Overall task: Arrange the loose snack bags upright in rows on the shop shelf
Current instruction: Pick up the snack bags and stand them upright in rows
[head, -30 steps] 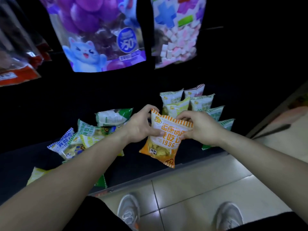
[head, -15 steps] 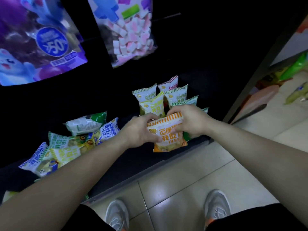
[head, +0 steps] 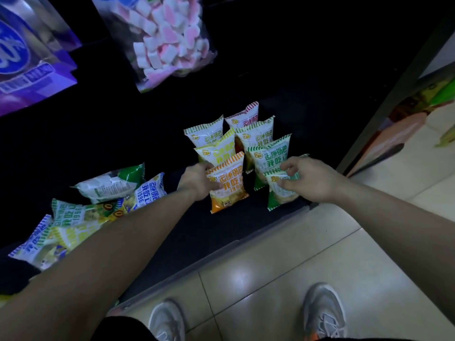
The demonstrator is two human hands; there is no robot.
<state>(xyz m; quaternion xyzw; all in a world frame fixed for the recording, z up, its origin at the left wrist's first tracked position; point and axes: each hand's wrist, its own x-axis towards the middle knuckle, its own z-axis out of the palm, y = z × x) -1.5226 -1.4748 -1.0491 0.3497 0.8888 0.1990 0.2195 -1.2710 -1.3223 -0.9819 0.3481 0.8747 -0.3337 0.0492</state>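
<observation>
Pile of loose snack bags (head: 81, 217) lies flat and jumbled on the left end of the dark shelf (head: 197, 230), green, blue and yellow ones overlapping. Higher up, a bag of pink and white marshmallows (head: 167, 38) hangs over it all. Moving right, the left hand (head: 197, 182) grips the left edge of an orange bag (head: 229, 185), which stands upright at the front of the left row. Behind it are more upright bags (head: 256, 136) in two rows, with a red-striped one at the very back. The right hand (head: 312, 178) pinches the top of a green bag (head: 280, 193) standing at the front of the right row, near the orange one. Pale floor tiles (head: 369, 242) further right.
</observation>
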